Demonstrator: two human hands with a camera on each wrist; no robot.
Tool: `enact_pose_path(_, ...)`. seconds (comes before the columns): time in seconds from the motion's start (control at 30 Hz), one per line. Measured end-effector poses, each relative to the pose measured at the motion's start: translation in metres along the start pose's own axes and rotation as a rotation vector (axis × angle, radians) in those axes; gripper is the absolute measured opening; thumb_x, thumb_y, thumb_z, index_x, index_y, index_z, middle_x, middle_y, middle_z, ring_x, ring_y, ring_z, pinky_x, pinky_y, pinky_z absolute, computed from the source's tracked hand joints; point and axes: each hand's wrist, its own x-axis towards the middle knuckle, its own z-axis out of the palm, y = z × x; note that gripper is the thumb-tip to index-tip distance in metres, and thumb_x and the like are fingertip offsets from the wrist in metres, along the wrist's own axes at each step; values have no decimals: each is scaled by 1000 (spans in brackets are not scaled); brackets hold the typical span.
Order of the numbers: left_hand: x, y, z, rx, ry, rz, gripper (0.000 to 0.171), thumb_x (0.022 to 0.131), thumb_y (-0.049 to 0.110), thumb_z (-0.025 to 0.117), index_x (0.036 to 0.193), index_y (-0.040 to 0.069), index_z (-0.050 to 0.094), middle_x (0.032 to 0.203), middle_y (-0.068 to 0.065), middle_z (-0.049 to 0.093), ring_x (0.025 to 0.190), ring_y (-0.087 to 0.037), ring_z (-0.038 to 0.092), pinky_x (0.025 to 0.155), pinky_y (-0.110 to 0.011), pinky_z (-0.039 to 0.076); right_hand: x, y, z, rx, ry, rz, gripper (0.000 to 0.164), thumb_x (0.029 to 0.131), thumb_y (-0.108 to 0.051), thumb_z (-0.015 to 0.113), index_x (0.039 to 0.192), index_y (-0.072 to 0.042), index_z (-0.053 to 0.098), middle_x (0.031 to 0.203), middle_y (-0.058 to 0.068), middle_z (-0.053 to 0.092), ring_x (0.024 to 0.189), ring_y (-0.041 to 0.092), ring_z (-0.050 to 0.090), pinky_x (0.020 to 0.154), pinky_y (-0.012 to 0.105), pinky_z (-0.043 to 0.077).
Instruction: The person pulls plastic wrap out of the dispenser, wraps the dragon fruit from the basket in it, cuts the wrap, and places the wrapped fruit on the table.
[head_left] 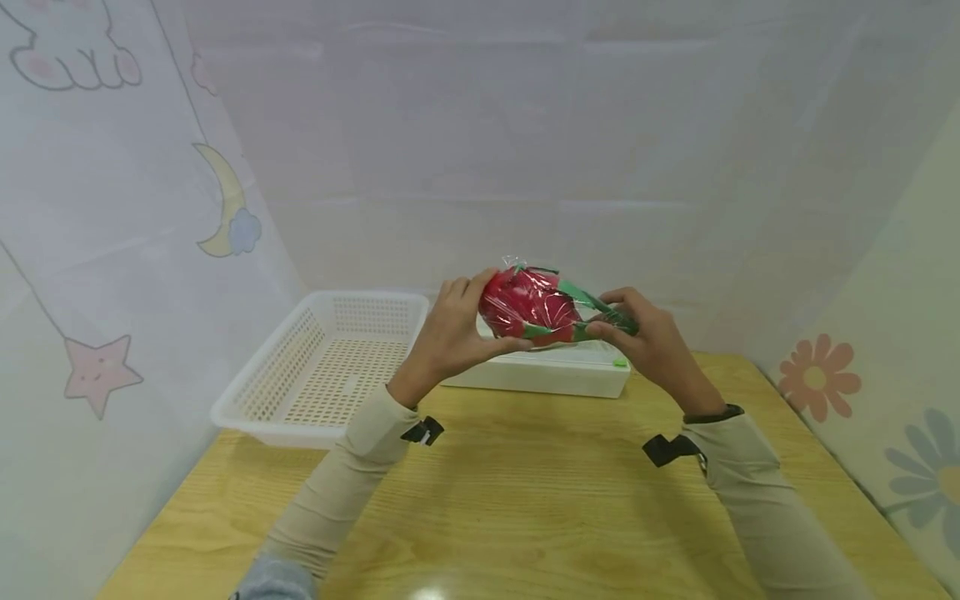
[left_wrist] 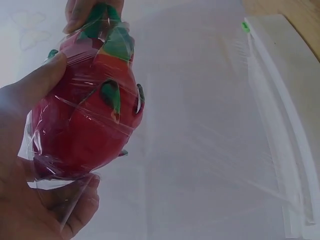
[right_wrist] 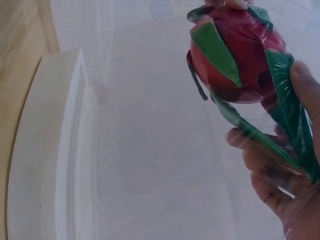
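Note:
A red dragon fruit (head_left: 528, 304) with green leaf tips, wrapped in clear plastic film (left_wrist: 75, 107), is held up above the table between both hands. My left hand (head_left: 450, 333) grips its round end, with the thumb on one side and fingers on the other. At the leafy end, my right hand (head_left: 648, 337) pinches the long green tips (right_wrist: 292, 105) through the film. Behind and below the fruit lies a long white cling film box (head_left: 540, 379) with a green slider (head_left: 620, 362) at its right end.
On the left of the wooden table (head_left: 525, 500) stands a white plastic basket (head_left: 292, 433) with perforated sides. Pale cloth walls (head_left: 525, 125) with printed drawings rise behind and at both sides of the table.

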Motion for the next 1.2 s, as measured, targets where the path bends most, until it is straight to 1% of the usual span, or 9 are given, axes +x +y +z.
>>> enact_pose_path(0.13, 0, 4, -6, -27, -31, -22, 100, 72, 54, 85, 148, 6, 43, 124, -15, 59, 109, -25, 47, 85, -41, 52, 0, -6, -5, -12, 7, 10, 33, 93, -16, 71, 120, -1, 59, 79, 7, 68, 56, 8, 49, 51, 24, 39)
enact_pose_path(0.3, 0, 7, -11, -58, -66, -51, 96, 73, 57, 83, 149, 13, 44, 127, -12, 60, 111, -23, 48, 83, -42, 54, -1, -12, -8, -11, 7, 20, 35, 94, -21, 70, 119, 1, 60, 79, 7, 68, 57, 6, 49, 51, 23, 40)
enact_pose_path(0.4, 0, 7, -12, -65, -76, -58, 95, 73, 59, 82, 150, 16, 45, 127, -10, 61, 110, -22, 50, 81, -42, 55, -2, -14, -10, -11, 12, 19, 34, 94, -23, 70, 118, 1, 61, 79, 7, 67, 57, 5, 50, 51, 23, 40)
enact_pose_path(0.53, 0, 8, -13, -83, -75, -62, 93, 73, 59, 82, 149, 20, 46, 126, -8, 60, 111, -21, 53, 81, -42, 56, -3, -16, -11, -9, 24, 16, 30, 94, -20, 71, 116, -1, 63, 77, 5, 65, 57, 7, 51, 52, 24, 41)
enact_pose_path(0.63, 0, 8, -14, -114, -85, -69, 92, 73, 58, 83, 148, 19, 46, 126, -7, 60, 111, -20, 55, 82, -41, 56, -3, -16, -12, -22, 32, 15, 29, 95, -20, 70, 115, -1, 63, 77, 4, 63, 56, 8, 50, 52, 24, 41)
enact_pose_path(0.83, 1, 5, -12, -147, -104, -58, 91, 72, 57, 85, 142, 12, 50, 126, -6, 60, 109, -18, 57, 83, -36, 55, -4, -14, -10, -16, 38, 12, 30, 94, -25, 70, 113, -2, 64, 79, 4, 62, 58, 8, 49, 53, 24, 40)
enact_pose_path(0.93, 1, 3, -11, -152, -111, -43, 88, 72, 56, 85, 139, 9, 52, 120, -4, 62, 102, -15, 59, 81, -35, 56, -5, -12, -9, -3, 34, 5, 29, 94, -24, 71, 112, -2, 65, 79, 3, 60, 59, 8, 48, 52, 24, 39)
enact_pose_path(1.03, 0, 3, -10, -149, -135, -37, 84, 73, 55, 85, 136, 9, 53, 114, -1, 64, 94, -11, 60, 77, -31, 56, -6, -11, -10, 5, 16, 1, 28, 94, -23, 71, 111, -2, 64, 78, 1, 59, 59, 8, 48, 53, 24, 40)
enact_pose_path(1.2, -1, 5, -13, -125, -189, -64, 76, 73, 59, 82, 125, 9, 56, 103, 3, 66, 86, -8, 62, 70, -25, 55, -6, -14, -14, 13, -39, 34, 26, 96, -24, 69, 111, -3, 65, 81, 2, 60, 64, 10, 50, 57, 24, 42)
